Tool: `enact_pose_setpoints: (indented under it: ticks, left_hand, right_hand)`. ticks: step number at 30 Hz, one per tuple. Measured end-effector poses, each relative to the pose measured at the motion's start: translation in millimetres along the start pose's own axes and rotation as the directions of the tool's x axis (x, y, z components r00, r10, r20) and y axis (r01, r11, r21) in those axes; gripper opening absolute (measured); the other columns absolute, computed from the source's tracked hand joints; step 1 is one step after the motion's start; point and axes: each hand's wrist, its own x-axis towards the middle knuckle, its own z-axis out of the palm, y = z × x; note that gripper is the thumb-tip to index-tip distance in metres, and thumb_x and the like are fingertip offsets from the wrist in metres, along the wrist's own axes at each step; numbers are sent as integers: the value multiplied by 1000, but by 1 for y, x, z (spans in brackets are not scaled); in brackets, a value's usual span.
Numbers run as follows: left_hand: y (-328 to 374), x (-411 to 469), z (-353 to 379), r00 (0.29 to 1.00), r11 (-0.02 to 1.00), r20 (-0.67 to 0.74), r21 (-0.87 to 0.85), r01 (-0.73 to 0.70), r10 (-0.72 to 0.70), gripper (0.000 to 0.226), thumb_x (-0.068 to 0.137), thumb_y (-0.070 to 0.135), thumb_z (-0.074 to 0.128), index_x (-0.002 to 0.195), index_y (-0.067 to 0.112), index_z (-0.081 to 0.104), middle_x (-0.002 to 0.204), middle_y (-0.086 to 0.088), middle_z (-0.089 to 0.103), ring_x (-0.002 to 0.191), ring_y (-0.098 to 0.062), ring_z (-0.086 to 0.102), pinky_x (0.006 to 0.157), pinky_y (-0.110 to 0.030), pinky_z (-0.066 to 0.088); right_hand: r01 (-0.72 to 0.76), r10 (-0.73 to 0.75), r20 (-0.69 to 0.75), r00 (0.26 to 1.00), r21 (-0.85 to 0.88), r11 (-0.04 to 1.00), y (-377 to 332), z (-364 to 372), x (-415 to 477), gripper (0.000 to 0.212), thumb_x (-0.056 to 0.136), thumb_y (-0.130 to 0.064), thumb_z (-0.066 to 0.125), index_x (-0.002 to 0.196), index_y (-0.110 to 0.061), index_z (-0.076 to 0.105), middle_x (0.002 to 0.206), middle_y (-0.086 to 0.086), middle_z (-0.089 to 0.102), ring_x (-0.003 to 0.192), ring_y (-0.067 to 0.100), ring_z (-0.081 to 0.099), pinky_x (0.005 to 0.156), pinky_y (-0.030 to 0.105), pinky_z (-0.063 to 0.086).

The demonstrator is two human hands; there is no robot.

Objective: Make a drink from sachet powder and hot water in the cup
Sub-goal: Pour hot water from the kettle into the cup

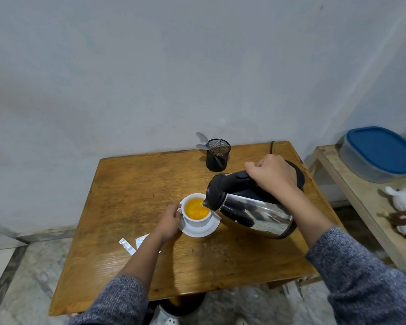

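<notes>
Two torn white sachet pieces [133, 245] lie nearest. Left hand [168, 221] curls around the white ceramic cup [196, 211] on its saucer [201, 229]; right hand [273, 172] grips the tilted steel kettle [251, 205] pouring in.

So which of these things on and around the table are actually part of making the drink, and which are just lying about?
Part of the job:
- kettle, tipped by the right hand
- cup of orange liquid, steadied by the left hand
- saucer
- torn sachet
- spoons in the mesh holder, likely for stirring

Just lying about:
- blue-lidded box
- soft toys
</notes>
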Motion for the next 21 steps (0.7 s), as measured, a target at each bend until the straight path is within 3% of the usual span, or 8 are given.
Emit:
enact_pose_setpoints:
  ticks: [8,11,13,16,21]
  left_hand:
    - [4,-3,2,1000,1000,-25,-20,-11,11,18,96,21,38,103,16,54,109,-12,58,95,-21,51,81,-33,40]
    - [5,-5,3,999,999,-46,-33,6,-8,20,96,20,39,107,15,55,112,-11,58,101,-25,54,86,-38,44]
    - [7,-6,5,998,999,-57,-51,13,-16,20,95,18,39,107,16,55,112,-11,58,103,-26,54,87,-39,44]
    - [10,-7,8,996,995,-86,-95,20,-28,19,95,13,38,102,13,55,109,-13,59,99,-26,54,79,-35,43]
    - [20,-10,13,988,981,-145,-192,29,-58,15,88,7,39,83,12,52,90,-12,57,80,-21,51,64,-29,38]
  right_hand:
    - [-137,136,19,990,207,969,19,-9,5,46,81,-33,48,41,-17,34,39,-4,31,39,18,30,47,25,25]
    - [-205,205,36,978,343,917,33,-12,7,40,81,-37,47,47,-14,44,46,5,44,43,23,41,53,29,36]
    - [-271,280,45,959,439,857,42,-16,7,39,79,-39,47,51,-12,50,48,8,51,47,25,48,58,33,41]
    - [-333,395,47,917,634,698,60,-21,8,37,77,-37,50,52,-9,55,39,6,50,43,27,48,49,31,39]
    - [-309,539,14,842,832,461,84,-33,7,27,80,-29,52,62,-9,56,49,10,52,39,22,43,41,27,32]
